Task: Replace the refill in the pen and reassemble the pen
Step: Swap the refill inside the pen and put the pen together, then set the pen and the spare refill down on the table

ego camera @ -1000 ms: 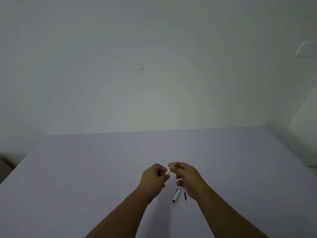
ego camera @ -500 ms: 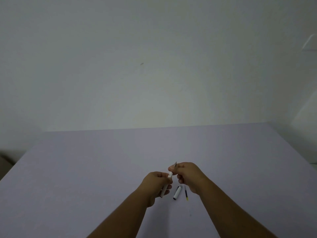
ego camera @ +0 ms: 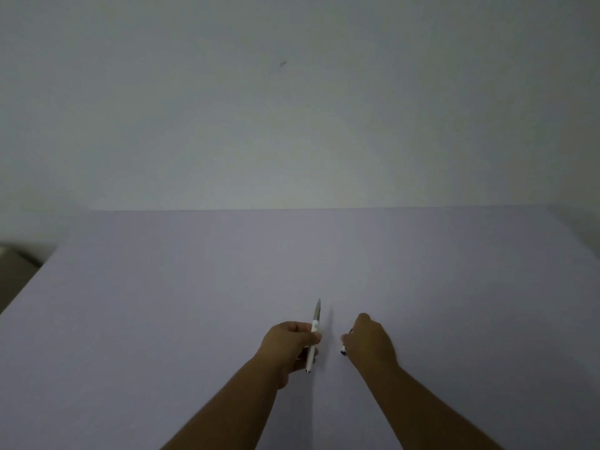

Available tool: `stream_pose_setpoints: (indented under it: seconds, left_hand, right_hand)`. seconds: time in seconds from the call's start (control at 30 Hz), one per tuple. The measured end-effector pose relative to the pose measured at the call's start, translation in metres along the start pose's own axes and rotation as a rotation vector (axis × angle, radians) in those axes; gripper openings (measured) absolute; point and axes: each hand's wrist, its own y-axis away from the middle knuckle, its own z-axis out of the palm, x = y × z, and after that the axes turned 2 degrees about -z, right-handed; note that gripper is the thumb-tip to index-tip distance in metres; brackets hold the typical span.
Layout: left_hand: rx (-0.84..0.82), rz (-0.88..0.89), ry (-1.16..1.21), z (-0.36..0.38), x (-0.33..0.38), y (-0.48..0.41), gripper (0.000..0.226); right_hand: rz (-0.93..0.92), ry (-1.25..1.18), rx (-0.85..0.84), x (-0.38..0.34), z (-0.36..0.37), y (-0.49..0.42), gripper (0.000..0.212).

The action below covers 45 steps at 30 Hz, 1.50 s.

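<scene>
Apart now, left hand (ego camera: 289, 344) holds pen (ego camera: 314, 332) (tip forward); right hand (ego camera: 370, 342) lowered.

The pen (ego camera: 313, 336) looks smooth white plastic (greyer, possibly metal, towards its tip); the table (ego camera: 194, 303) is matt.

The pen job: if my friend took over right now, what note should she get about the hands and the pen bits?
Left hand: shut on the pen, grey tip pointing away from the person, its front piece on.
Right hand: down at the table, over the cap; only the cap's dark end shows, and I cannot tell if it is gripped.
The spare refill is not visible, probably hidden under that hand.
Done: body looks put together.
Left: fit the cap.
</scene>
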Motion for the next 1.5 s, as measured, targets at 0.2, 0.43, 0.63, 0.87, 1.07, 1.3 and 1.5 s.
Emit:
stream_pose_setpoints:
  seconds: [0.2,0.43,0.63,0.87,1.07,1.3,1.5]
  left_hand:
    - [0.015,-0.002,-0.022,-0.005,-0.004,0.002,0.008]
    - [-0.032,-0.001,-0.075,-0.005,-0.001,0.01,0.009]
    - [-0.076,0.018,-0.115,0.007,0.005,0.02,0.01]
    - [-0.084,0.076,-0.109,0.015,0.014,0.027,0.009]
    - [-0.108,0.098,-0.078,0.022,0.018,0.031,0.009]
    - [-0.146,0.088,-0.055,0.027,0.019,0.028,0.01]
    - [-0.121,0.068,-0.051,0.03,0.012,0.017,0.01]
  right_hand:
    - [0.079,-0.109,0.07,-0.002,0.007,0.003,0.026]
    - [0.162,-0.885,-0.023,-0.02,-0.024,-0.004,0.015]
    - [0.039,-1.153,-0.143,-0.038,-0.07,0.006,0.015]
    - [-0.04,-1.032,-0.291,-0.033,-0.079,0.026,0.008]
    - [-0.073,-1.006,-0.32,-0.026,-0.086,0.031,0.008]
    - [-0.118,-1.007,-0.33,-0.018,-0.087,0.027,0.01]
    - [-0.08,-0.987,-0.295,-0.014,-0.076,0.019,0.011]
